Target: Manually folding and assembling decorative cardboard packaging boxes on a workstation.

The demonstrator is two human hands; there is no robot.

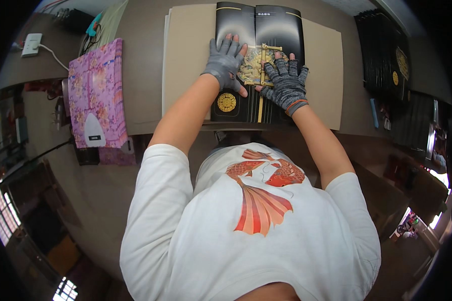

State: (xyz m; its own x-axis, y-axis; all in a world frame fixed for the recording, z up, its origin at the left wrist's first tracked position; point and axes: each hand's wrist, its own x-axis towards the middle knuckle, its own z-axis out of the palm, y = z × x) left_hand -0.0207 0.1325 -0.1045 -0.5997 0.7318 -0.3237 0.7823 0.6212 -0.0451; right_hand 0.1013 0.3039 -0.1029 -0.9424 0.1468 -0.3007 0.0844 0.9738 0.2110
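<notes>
A flat, glossy black printed sheet or bag (236,25) with gold patterns lies on a brown cardboard sheet (191,55); I cannot tell which of the two it is. Upright gold lines and a round gold emblem decorate it, with an ornate gold picture at its middle. My left hand (225,62), in a plain grey glove with bare fingertips, presses flat on its left half, fingers spread. On the right half rests my right hand (286,81), open, in a mottled grey-black fingerless glove with an orange cuff edge. Neither hand grips anything.
On the table's left lies a stack of pink floral pieces (98,95). Behind it is a white power socket block (31,45) with a cable. A pile of black pieces with gold emblems (381,55) stands at the right, near a small blue object (374,113).
</notes>
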